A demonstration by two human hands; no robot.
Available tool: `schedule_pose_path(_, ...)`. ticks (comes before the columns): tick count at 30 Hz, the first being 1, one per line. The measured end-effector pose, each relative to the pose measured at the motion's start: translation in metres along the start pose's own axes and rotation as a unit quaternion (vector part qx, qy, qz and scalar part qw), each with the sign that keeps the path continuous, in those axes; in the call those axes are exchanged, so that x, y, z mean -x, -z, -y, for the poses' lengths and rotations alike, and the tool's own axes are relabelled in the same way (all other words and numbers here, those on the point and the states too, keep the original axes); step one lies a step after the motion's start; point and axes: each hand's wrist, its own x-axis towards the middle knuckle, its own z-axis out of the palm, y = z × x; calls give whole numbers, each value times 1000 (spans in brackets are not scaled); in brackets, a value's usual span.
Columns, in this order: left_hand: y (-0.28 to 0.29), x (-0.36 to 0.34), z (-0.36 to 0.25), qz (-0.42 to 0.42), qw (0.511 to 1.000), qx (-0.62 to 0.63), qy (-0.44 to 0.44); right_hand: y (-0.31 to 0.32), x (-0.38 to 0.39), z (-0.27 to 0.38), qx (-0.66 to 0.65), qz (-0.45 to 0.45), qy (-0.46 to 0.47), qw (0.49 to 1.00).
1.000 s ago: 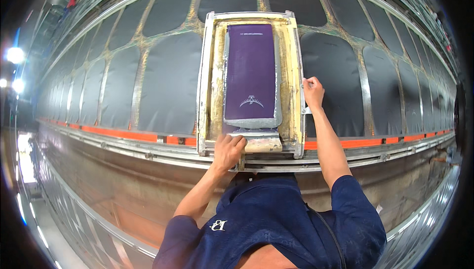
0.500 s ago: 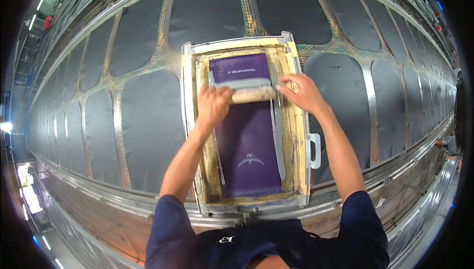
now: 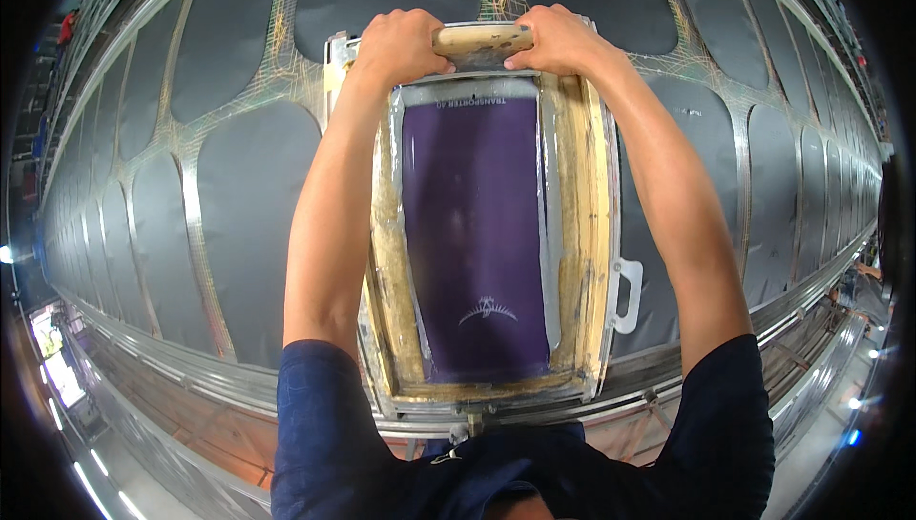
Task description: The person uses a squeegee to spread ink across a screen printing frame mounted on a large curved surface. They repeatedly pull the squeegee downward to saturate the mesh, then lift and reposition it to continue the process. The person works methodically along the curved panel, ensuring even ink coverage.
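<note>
A wooden-handled squeegee (image 3: 483, 40) lies across the far end of a screen printing frame (image 3: 600, 234). My left hand (image 3: 401, 46) grips its left end, and my right hand (image 3: 559, 40) grips its right end, fingers over the top and thumbs on the near side. The blade's edge is mostly hidden below the handle. Grey ink lines the far end and both sides of the purple mesh (image 3: 474, 205). Pale lettering shows near the mesh's far end, and a small pale crest sits toward its near end.
The frame rests on a long table with rows of black rounded panels (image 3: 250, 224), patterned strips between them. A white handle (image 3: 627, 296) juts from the frame's right side. Metal rails (image 3: 191, 364) run along the table's near edge. Another person shows at the far right.
Both hands and the squeegee have moved away from me to the frame's far end. My right hand, open beside the squeegee before, now grips it.
</note>
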Motion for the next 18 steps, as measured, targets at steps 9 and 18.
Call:
schedule_pose_path(9,-64,190,-58,-42,997,-10,-68,-73,186,55,-20,-21,72,997)
schedule_pose_path(18,-106,404,-138,-40,996,38,-71,-135,389,128,-50,1,81,995)
